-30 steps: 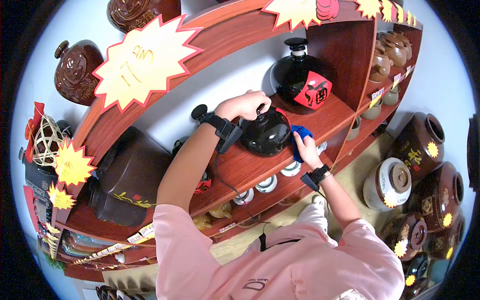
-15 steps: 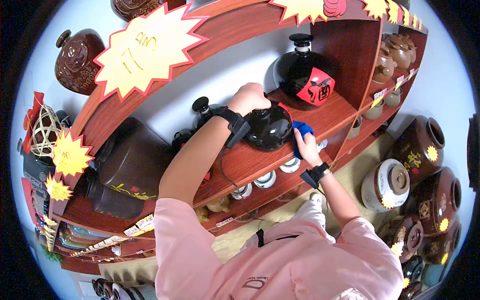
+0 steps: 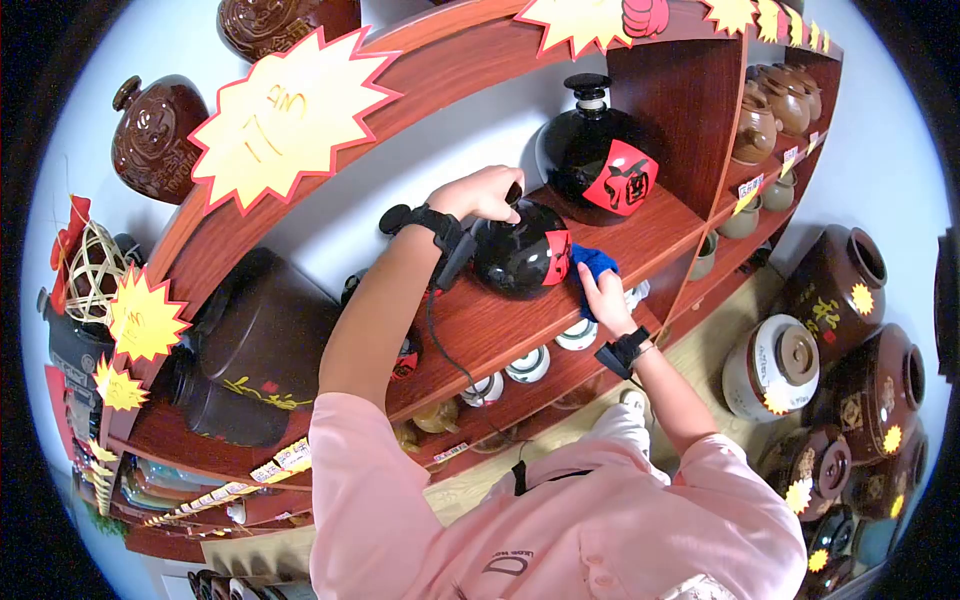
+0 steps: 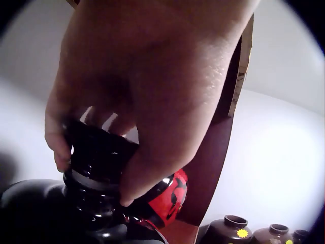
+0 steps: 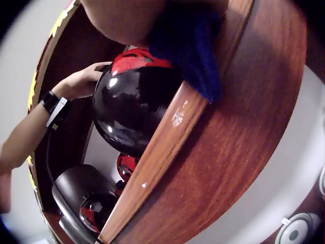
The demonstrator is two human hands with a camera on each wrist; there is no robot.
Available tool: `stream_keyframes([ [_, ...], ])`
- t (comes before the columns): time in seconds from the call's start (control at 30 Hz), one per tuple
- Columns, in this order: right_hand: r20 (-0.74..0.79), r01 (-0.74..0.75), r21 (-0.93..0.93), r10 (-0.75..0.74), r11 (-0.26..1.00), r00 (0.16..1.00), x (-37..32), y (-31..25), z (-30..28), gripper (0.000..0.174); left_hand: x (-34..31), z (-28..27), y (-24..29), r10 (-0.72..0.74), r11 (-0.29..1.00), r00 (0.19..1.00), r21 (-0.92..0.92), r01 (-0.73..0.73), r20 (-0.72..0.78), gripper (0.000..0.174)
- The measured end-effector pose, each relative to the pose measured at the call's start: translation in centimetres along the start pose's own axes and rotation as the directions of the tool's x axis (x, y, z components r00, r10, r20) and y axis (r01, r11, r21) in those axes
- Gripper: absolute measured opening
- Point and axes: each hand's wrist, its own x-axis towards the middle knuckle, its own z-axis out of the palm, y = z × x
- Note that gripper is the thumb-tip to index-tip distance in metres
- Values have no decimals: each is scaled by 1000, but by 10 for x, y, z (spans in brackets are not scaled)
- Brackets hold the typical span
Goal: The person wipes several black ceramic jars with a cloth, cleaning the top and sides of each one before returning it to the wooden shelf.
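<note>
head view: black jar (image 3: 515,262) turned, red label (image 3: 556,257) now showing.

2 hands (image 3: 485,193) (image 3: 603,295), 1 blue cloth (image 3: 592,262) and 2 red-labelled black jars (image 3: 510,262) (image 3: 585,150) nearest them.

Under the left hand (image 3: 490,192) the round black ceramic jar (image 3: 515,262) is glazed to a high gloss, smooth enough to throw back bright spots of light. Its black stopper (image 4: 99,152), gripped in that hand's fingers, has the same wet-looking shine. The red label (image 3: 556,257) on the jar's belly looks like matt paper. The right hand (image 3: 603,297) holds a deep-blue cloth (image 3: 592,265), soft, fuzzy and matt. Beneath both hands the reddish-brown wooden shelf (image 3: 500,325) is smooth, with fine grain and a satin sheen; its front edge shows pale scuffs near the right hand. Beyond the hands, the larger black narrow-necked jar (image 3: 590,150) is equally glossy.
</note>
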Motion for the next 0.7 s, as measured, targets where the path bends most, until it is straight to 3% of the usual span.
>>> stream_keyframes([
  [0.23, 18, -27, -62, 29, 998, 999, -3, -10, -3, 26, 11, 6, -17, 303, 953, 953, -21, -304, -24, 39],
  [0.33, -5, 12, -46, -12, 999, 1000, -3, -12, -1, 25, 15, 3, -10, 193, 977, 981, -92, -191, 9, 39],
  [0.43, 2, 36, -49, -36, 998, 999, -4, -11, 0, 25, 0, -18, 29, -214, 977, 977, 17, 214, 12, 54],
  [0.47, -1, 42, -55, -42, 998, 999, -4, -11, 0, 25, 3, -12, 23, -280, 953, 960, 121, 279, -2, 70],
  [0.6, -1, 63, -78, -63, 995, 998, -4, -12, 2, 24, 1, 8, 21, -315, 943, 939, 71, 326, -135, 66],
  [0.7, 15, 53, -100, -51, 994, 999, -4, -15, 0, 24, 2, 10, 19, -315, 942, 928, 57, 332, -200, 49],
])
